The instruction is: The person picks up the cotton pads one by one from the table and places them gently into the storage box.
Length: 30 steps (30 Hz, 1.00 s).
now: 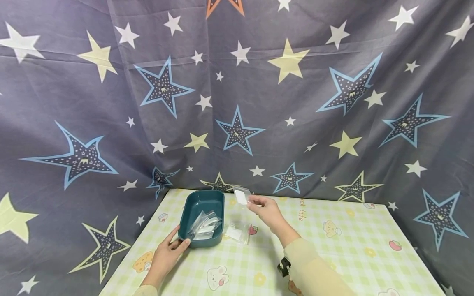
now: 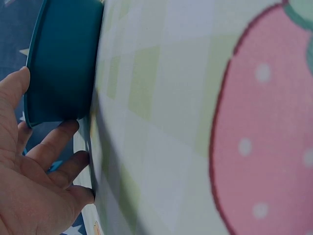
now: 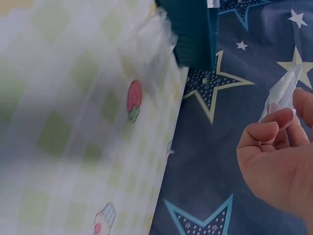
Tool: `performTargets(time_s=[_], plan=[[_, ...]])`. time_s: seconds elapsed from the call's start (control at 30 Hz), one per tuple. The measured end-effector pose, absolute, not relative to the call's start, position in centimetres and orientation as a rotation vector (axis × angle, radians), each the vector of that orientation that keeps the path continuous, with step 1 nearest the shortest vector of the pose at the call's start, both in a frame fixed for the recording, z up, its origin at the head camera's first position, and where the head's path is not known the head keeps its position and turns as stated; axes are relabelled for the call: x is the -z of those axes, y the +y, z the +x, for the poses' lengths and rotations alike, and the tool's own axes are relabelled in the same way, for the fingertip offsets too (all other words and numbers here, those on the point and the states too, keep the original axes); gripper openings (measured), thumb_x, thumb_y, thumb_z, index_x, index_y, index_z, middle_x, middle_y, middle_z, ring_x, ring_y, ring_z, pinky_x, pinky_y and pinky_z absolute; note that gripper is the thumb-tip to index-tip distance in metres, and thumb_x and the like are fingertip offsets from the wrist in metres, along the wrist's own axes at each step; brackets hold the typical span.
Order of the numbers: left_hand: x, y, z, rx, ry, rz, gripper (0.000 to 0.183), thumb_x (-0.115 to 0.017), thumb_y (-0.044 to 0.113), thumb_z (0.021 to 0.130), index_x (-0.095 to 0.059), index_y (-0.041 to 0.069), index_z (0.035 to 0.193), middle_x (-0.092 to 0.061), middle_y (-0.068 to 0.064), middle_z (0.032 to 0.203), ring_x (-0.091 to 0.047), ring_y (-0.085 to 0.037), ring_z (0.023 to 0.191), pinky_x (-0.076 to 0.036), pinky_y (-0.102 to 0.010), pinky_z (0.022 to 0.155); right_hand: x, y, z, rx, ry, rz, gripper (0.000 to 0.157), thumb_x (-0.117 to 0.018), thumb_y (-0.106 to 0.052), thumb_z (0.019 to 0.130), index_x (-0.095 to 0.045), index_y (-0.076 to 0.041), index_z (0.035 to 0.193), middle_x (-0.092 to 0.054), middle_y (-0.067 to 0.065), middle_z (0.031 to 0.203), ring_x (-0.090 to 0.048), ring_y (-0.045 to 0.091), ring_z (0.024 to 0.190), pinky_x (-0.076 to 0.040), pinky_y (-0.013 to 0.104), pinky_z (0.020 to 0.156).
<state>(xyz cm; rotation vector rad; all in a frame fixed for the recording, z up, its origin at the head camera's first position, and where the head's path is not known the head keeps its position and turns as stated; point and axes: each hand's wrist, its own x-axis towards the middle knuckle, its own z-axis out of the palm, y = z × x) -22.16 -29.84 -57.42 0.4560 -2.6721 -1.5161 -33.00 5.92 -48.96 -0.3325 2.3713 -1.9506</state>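
Note:
A teal rectangular bin [image 1: 207, 242] stands on the table's left part, with several small clear plastic bags [image 1: 205, 226] holding white pieces inside. My left hand [image 1: 167, 254] holds its near left corner; in the left wrist view the thumb [image 2: 18, 84] meets the rim and the other fingers spread below it along the outer wall. Above the table, to the right of the bin, my right hand [image 1: 267, 211] pinches another small clear bag [image 1: 241, 195] with a white piece in it. One more bag [image 1: 237, 233] lies on the tablecloth beside the bin.
A light green checked tablecloth [image 1: 352, 250] with cartoon prints covers the table. Close behind its far edge hangs a grey curtain [image 1: 259, 94] with stars. A small black object [image 1: 284, 267] shows at the right sleeve's cuff.

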Motion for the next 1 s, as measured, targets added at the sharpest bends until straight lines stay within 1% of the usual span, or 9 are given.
performTargets(time_s=[0.13,0.23,0.33,0.4,0.6,0.67,0.77,0.9,1.0], plan=[[57.6,-29.9,-22.2,1.506,-2.67,0.464,0.088,-0.075,0.052,0.099,-0.03,0.028,0.171,-0.061,-0.026,0.149,-0.057,-0.045,0.143,-0.057,-0.057,0.108,48.3,4.6,-32.9,1.964,2.328,-0.336,0.04,-0.075,-0.021,0.101,-0.072,-0.008,0.139,-0.073,0.011,0.126,-0.064,0.01,0.097,-0.053,0.024,0.078],[57.7,-30.0,-22.3,1.508,-2.667,0.464,0.088,-0.075,0.051,0.099,-0.031,0.027,0.171,-0.062,-0.026,0.149,-0.058,-0.045,0.142,-0.057,-0.056,0.108,47.9,3.7,-32.8,1.97,2.308,-0.368,0.041,-0.074,-0.02,0.101,-0.072,-0.005,0.139,-0.074,0.014,0.125,-0.064,0.01,0.095,-0.052,0.023,0.075],[57.7,-30.0,-22.4,1.51,-2.666,0.456,0.088,-0.075,0.052,0.099,-0.031,0.027,0.171,-0.062,-0.026,0.149,-0.058,-0.045,0.142,-0.058,-0.056,0.107,47.7,2.8,-32.7,1.98,2.287,-0.392,0.041,-0.074,-0.019,0.101,-0.071,-0.004,0.139,-0.075,0.015,0.126,-0.063,0.009,0.094,-0.053,0.023,0.075],[57.8,-30.1,-22.4,1.513,-2.667,0.456,0.088,-0.075,0.052,0.099,-0.031,0.027,0.171,-0.061,-0.026,0.149,-0.057,-0.045,0.143,-0.059,-0.055,0.106,47.8,2.2,-32.8,1.973,2.284,-0.403,0.041,-0.075,-0.019,0.101,-0.071,-0.004,0.139,-0.075,0.015,0.127,-0.063,0.009,0.092,-0.053,0.026,0.075],[58.0,-30.2,-22.6,1.526,-2.665,0.471,0.089,-0.075,0.052,0.098,-0.031,0.026,0.171,-0.06,-0.026,0.15,-0.057,-0.045,0.143,-0.059,-0.055,0.106,48.2,0.6,-32.6,1.932,2.3,-0.447,0.04,-0.075,-0.017,0.1,-0.072,-0.004,0.137,-0.076,0.016,0.128,-0.068,0.015,0.105,-0.056,0.026,0.08],[57.8,-30.1,-22.4,1.52,-2.665,0.467,0.088,-0.075,0.052,0.099,-0.031,0.026,0.171,-0.061,-0.026,0.149,-0.057,-0.045,0.143,-0.058,-0.056,0.107,48.4,0.1,-32.5,1.933,2.287,-0.444,0.039,-0.075,-0.017,0.1,-0.072,-0.004,0.137,-0.076,0.016,0.129,-0.068,0.016,0.11,-0.056,0.025,0.084],[57.7,-30.0,-22.3,1.509,-2.661,0.458,0.086,-0.075,0.049,0.1,-0.031,0.026,0.171,-0.061,-0.025,0.149,-0.056,-0.044,0.143,-0.056,-0.057,0.109,48.8,-0.7,-32.2,1.953,2.252,-0.429,0.04,-0.075,-0.018,0.1,-0.072,-0.002,0.136,-0.076,0.015,0.127,-0.067,0.012,0.107,-0.055,0.024,0.086],[57.6,-29.9,-22.2,1.501,-2.66,0.456,0.085,-0.075,0.047,0.1,-0.031,0.026,0.171,-0.062,-0.025,0.149,-0.056,-0.044,0.144,-0.055,-0.057,0.111,49.2,-1.7,-32.0,1.977,2.19,-0.41,0.04,-0.075,-0.017,0.101,-0.072,-0.001,0.137,-0.075,0.015,0.126,-0.064,0.008,0.101,-0.052,0.021,0.082],[57.6,-29.9,-22.2,1.505,-2.658,0.453,0.086,-0.075,0.048,0.1,-0.031,0.026,0.171,-0.062,-0.025,0.149,-0.056,-0.044,0.144,-0.055,-0.057,0.11,49.5,-2.4,-31.8,1.965,2.17,-0.413,0.04,-0.074,-0.018,0.102,-0.071,-0.002,0.138,-0.074,0.013,0.127,-0.062,0.007,0.1,-0.051,0.022,0.08]])
